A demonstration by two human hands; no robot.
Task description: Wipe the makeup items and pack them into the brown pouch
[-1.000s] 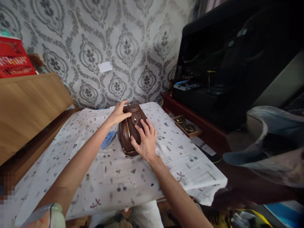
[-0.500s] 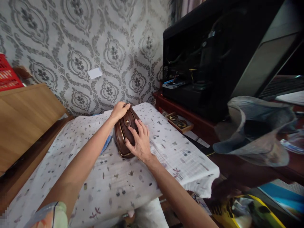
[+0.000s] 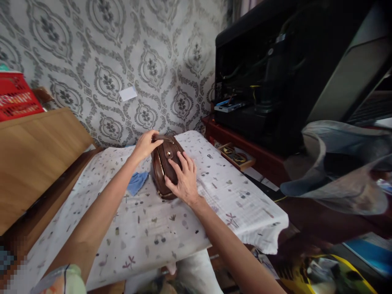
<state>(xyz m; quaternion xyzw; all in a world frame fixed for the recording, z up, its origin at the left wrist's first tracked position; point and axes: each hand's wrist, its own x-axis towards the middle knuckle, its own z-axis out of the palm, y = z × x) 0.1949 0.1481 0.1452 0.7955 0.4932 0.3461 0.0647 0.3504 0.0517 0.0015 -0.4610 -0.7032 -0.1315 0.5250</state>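
A small brown leather bag (image 3: 161, 165) with a gold zip stands on its edge on a table covered by a white patterned cloth (image 3: 147, 228). My left hand (image 3: 144, 144) grips the far top end of the bag, fingers curled over it. My right hand (image 3: 181, 179) lies on the bag's near right side, fingers spread and pressed against the leather. A blue cloth (image 3: 136, 182) lies on the table just left of the bag, partly behind my left forearm.
A wooden board (image 3: 36, 151) slopes along the left, with a red crate (image 3: 16, 96) above it. A dark red stand (image 3: 245, 153) with a black cabinet (image 3: 275, 77) is at the right. A grey garment (image 3: 339, 167) hangs at the right.
The bag has stayed tipped up on its edge between both hands. The view has shifted slightly; the hands keep the same hold.
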